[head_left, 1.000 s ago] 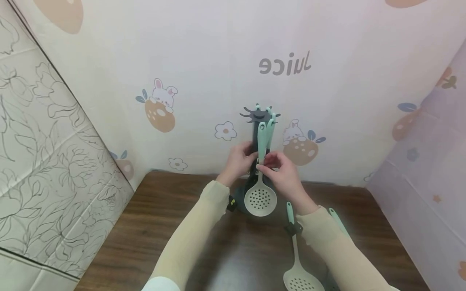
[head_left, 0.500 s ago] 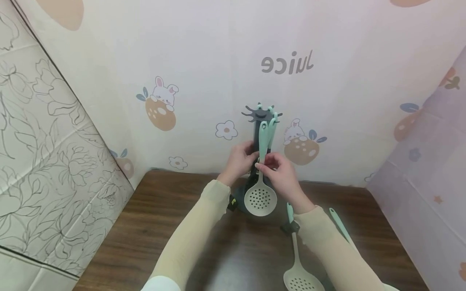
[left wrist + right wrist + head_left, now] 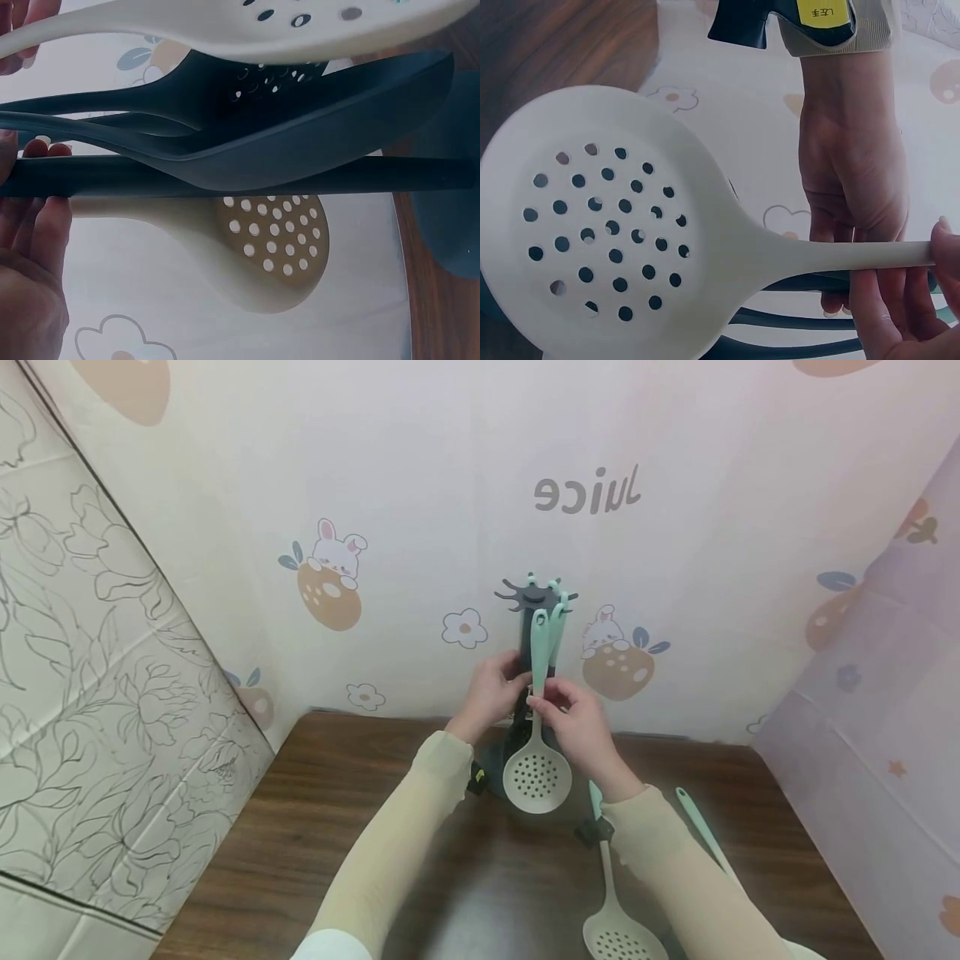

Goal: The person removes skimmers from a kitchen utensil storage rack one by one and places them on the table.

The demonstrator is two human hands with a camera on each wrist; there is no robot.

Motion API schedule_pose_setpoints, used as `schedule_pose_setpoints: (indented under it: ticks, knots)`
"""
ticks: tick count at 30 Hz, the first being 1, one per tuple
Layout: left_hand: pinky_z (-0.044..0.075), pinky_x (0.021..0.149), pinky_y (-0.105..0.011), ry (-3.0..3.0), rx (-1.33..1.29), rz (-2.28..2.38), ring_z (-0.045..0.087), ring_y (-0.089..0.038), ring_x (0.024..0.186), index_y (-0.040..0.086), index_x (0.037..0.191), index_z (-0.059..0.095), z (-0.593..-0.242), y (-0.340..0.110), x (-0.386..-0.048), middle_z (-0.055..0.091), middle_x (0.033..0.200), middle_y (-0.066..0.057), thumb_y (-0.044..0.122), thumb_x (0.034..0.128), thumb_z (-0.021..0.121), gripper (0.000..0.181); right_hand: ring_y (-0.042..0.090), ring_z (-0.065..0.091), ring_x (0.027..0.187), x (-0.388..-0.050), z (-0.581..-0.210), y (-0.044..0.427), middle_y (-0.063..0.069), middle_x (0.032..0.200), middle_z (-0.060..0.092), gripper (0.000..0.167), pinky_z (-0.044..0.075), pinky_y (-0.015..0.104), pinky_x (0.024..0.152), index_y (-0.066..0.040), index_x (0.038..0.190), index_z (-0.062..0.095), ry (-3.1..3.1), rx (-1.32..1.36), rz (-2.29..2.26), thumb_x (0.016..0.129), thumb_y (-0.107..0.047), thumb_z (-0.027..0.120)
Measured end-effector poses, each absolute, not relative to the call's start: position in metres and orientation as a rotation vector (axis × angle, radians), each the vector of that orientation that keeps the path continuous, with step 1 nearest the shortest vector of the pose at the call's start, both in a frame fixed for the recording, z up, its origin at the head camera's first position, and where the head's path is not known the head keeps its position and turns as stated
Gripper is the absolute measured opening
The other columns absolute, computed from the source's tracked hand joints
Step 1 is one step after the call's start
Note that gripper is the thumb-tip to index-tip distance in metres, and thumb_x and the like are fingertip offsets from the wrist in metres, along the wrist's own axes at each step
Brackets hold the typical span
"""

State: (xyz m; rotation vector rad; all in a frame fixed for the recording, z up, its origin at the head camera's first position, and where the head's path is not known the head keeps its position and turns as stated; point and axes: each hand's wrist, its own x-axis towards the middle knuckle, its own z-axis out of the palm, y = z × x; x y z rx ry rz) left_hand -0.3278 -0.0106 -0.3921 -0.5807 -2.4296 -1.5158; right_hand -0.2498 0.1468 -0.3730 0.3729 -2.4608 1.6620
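Observation:
A cream skimmer with a mint handle hangs upright in front of a dark utensil rack. My right hand pinches it where the handle meets the neck. Whether its handle loop sits on a rack hook, I cannot tell. My left hand grips the rack's post, as the left wrist view shows. Around that post hang a dark slotted utensil, a dark solid-headed utensil and a beige perforated one. In the right wrist view, the skimmer's round head hides much behind it.
On the brown wooden table lies another cream skimmer, partly under my right forearm. Farther right is a mint handle, its other end hidden by the sleeve. A patterned cloth wall stands close behind the rack.
The skimmer's head has dipped slightly lower in the head view. Both hands keep nearly the same places and holds.

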Motion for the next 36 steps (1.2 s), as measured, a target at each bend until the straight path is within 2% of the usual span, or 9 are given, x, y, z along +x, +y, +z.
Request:
schedule_pose_setpoints:
  ticks: [11,15,24,32,36]
  knots:
    - [0.055,0.087,-0.034,-2.441,-0.57,-1.497,0.068,-0.014,0.104,0.014,0.116,0.067,-0.392,-0.009,-0.328,0.072,0.114,-0.002,0.015,0.0964,0.066,0.02,0.028,0.062,0.101,-0.236,-0.357,0.142,0.015,0.108,0.064,0.027,0.056,0.04,0.085,0.0,0.119,0.065,-2.488,0.362,1.659,0.097,-0.017,0.067]
    - [0.055,0.088,-0.034,-2.439,-0.564,-1.52,0.068,-0.014,0.105,0.015,0.117,0.068,-0.392,-0.009,-0.328,0.072,0.114,-0.001,0.016,0.0964,0.067,0.02,0.025,0.062,0.1,-0.244,-0.368,0.147,0.011,0.107,0.064,0.031,0.057,0.037,0.084,-0.005,0.119,0.066,-2.466,0.395,1.668,0.096,-0.025,0.069]
    - [0.057,0.083,-0.033,-2.431,-0.557,-1.52,0.068,-0.011,0.096,0.016,0.112,0.068,-0.393,-0.009,-0.327,0.073,0.108,0.001,0.017,0.0966,0.067,0.016,0.026,0.062,0.102,-0.242,-0.367,0.148,0.013,0.11,0.065,0.032,0.056,0.038,0.086,-0.007,0.121,0.066,-2.48,0.393,1.688,0.096,-0.025,0.069]
    - [0.057,0.083,-0.034,-2.426,-0.565,-1.51,0.067,-0.012,0.095,0.015,0.113,0.067,-0.394,-0.009,-0.327,0.072,0.107,0.001,0.019,0.0968,0.067,0.017,0.029,0.061,0.102,-0.226,-0.347,0.143,0.017,0.109,0.064,0.027,0.056,0.04,0.087,-0.001,0.122,0.065,-2.508,0.392,1.67,0.098,-0.014,0.065]
    - [0.057,0.083,-0.033,-2.425,-0.558,-1.502,0.066,-0.01,0.094,0.016,0.113,0.067,-0.394,-0.01,-0.326,0.072,0.107,0.002,0.021,0.097,0.067,0.016,0.029,0.061,0.1,-0.216,-0.337,0.141,0.016,0.107,0.064,0.028,0.056,0.039,0.086,0.001,0.122,0.065,-2.501,0.422,1.651,0.098,-0.013,0.065]
